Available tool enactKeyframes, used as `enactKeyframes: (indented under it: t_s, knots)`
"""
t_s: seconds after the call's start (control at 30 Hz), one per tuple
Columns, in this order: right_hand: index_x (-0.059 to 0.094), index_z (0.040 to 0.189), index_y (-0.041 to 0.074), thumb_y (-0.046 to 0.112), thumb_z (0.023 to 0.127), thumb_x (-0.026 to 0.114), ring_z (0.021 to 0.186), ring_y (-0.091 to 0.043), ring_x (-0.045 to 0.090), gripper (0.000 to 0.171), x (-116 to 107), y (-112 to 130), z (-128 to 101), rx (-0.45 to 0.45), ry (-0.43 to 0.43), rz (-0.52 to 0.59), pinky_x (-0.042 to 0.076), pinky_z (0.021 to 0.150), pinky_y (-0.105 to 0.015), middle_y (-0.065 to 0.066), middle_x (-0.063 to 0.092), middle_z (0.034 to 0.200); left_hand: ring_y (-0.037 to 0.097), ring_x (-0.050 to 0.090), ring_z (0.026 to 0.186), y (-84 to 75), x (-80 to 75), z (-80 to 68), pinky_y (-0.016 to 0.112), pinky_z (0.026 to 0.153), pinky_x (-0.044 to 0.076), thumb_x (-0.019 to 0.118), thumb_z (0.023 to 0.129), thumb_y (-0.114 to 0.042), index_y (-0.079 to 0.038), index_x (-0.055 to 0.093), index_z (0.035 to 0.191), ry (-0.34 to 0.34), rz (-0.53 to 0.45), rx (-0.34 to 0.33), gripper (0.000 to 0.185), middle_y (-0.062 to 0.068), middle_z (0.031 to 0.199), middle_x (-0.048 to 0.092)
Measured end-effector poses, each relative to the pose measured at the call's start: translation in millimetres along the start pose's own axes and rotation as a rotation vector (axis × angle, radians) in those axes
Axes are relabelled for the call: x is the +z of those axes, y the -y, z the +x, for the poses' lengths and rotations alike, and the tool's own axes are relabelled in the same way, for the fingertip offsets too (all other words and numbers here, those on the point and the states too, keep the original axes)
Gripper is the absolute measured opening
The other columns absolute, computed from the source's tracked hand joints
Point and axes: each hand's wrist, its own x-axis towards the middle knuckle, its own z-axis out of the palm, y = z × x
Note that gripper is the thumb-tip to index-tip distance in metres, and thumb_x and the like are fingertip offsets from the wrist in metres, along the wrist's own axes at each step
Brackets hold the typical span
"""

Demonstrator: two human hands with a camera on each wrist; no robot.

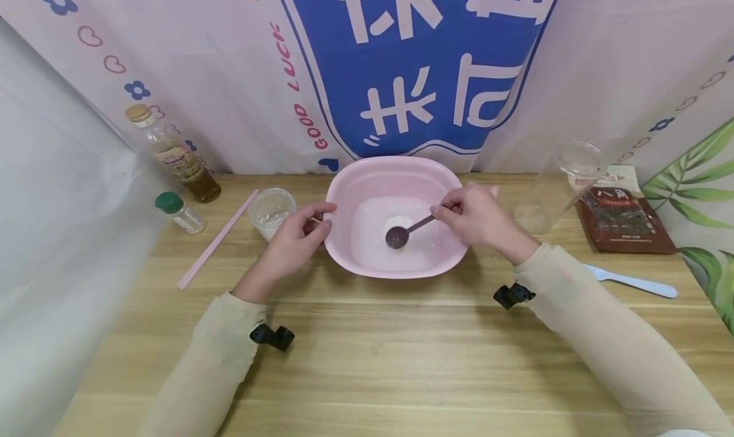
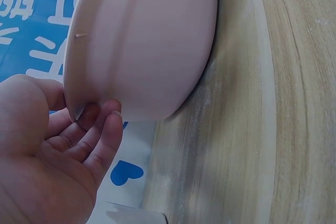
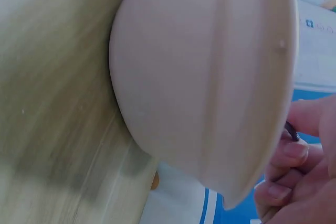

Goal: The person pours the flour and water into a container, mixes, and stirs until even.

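Note:
A pink plastic basin (image 1: 395, 274) stands on the wooden table against the back curtain. At its left rim, my left hand (image 1: 297, 238) pinches the edge; in the left wrist view the thumb lies on the inner side and the fingers (image 2: 107, 129) curl under the lip. Over the right side of the basin my right hand (image 1: 480, 215) grips the handle of a dark brown measuring spoon (image 1: 397, 237). The spoon's round bowl overlaps a small heap of white powder (image 1: 399, 222) on the basin floor. From the right wrist, the basin wall hides the spoon's bowl.
Left of the basin are a glass cup (image 1: 272, 209), pink chopsticks (image 1: 218, 241), a green-capped shaker (image 1: 180, 212) and a corked bottle (image 1: 180, 160). To the right stand a clear plastic container (image 1: 553, 188), a dark red packet (image 1: 622, 217) and a light-blue-handled utensil (image 1: 642, 283).

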Motion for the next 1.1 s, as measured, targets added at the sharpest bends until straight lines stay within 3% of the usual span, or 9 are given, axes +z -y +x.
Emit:
enactKeyframes:
  t_s: [0.17, 0.43, 0.67, 0.8, 0.93, 1.1]
  knots:
    - [0.076, 0.08, 0.005, 0.019, 0.103, 0.072, 0.097, -0.031, 0.051, 0.027, 7, 3, -2, -0.042, 0.048, -0.03, 0.028, 0.102, -0.051, -0.004, 0.06, 0.067, 0.022, 0.059, 0.086, 0.9, -0.2, 1.0, 0.022, 0.07, 0.053, 0.055, 0.112, -0.015, -0.003, 0.061, 0.148, -0.003, 0.007, -0.006, 0.039, 0.018, 0.115, 0.066]
    - [0.081, 0.088, 0.002, 0.02, 0.102, 0.073, 0.094, -0.032, 0.052, 0.025, 7, -2, 4, 0.005, -0.074, -0.122, 0.023, 0.1, -0.056, -0.009, 0.066, 0.072, 0.023, 0.06, 0.087, 0.9, 0.2, 0.5, 0.021, 0.07, 0.053, 0.055, 0.112, -0.014, -0.003, 0.06, 0.148, 0.003, -0.008, -0.009, 0.039, 0.019, 0.116, 0.066]
    - [0.082, 0.093, -0.002, 0.018, 0.103, 0.072, 0.092, -0.032, 0.049, 0.025, -2, -8, 4, 0.019, -0.086, -0.071, 0.02, 0.1, -0.054, -0.008, 0.063, 0.067, 0.021, 0.059, 0.086, -0.7, -0.5, 0.4, 0.021, 0.071, 0.053, 0.055, 0.112, -0.015, -0.003, 0.06, 0.148, 0.004, -0.007, -0.006, 0.039, 0.019, 0.115, 0.066]
    - [0.08, 0.089, -0.001, 0.019, 0.103, 0.071, 0.091, -0.032, 0.049, 0.026, -9, -8, 3, -0.009, -0.053, -0.059, 0.02, 0.1, -0.054, -0.005, 0.06, 0.064, 0.022, 0.06, 0.087, -0.8, -0.3, 0.9, 0.021, 0.072, 0.053, 0.055, 0.112, -0.015, -0.003, 0.06, 0.148, 0.006, -0.01, -0.009, 0.039, 0.019, 0.116, 0.066]
    - [0.078, 0.081, 0.004, 0.018, 0.102, 0.072, 0.09, -0.03, 0.051, 0.026, -13, -7, 1, -0.066, 0.034, -0.085, 0.023, 0.098, -0.052, -0.003, 0.061, 0.065, 0.024, 0.061, 0.089, 0.0, -0.4, 0.5, 0.021, 0.073, 0.054, 0.055, 0.112, -0.015, -0.003, 0.06, 0.149, 0.009, -0.014, -0.014, 0.039, 0.02, 0.117, 0.066]
    - [0.082, 0.086, 0.005, 0.017, 0.101, 0.075, 0.093, -0.029, 0.052, 0.02, -5, -7, -1, -0.136, 0.075, -0.103, 0.025, 0.095, -0.051, -0.003, 0.069, 0.071, 0.025, 0.061, 0.09, -0.1, -0.6, 0.1, 0.021, 0.072, 0.054, 0.055, 0.112, -0.015, -0.004, 0.06, 0.149, 0.011, -0.014, -0.016, 0.039, 0.018, 0.117, 0.066]
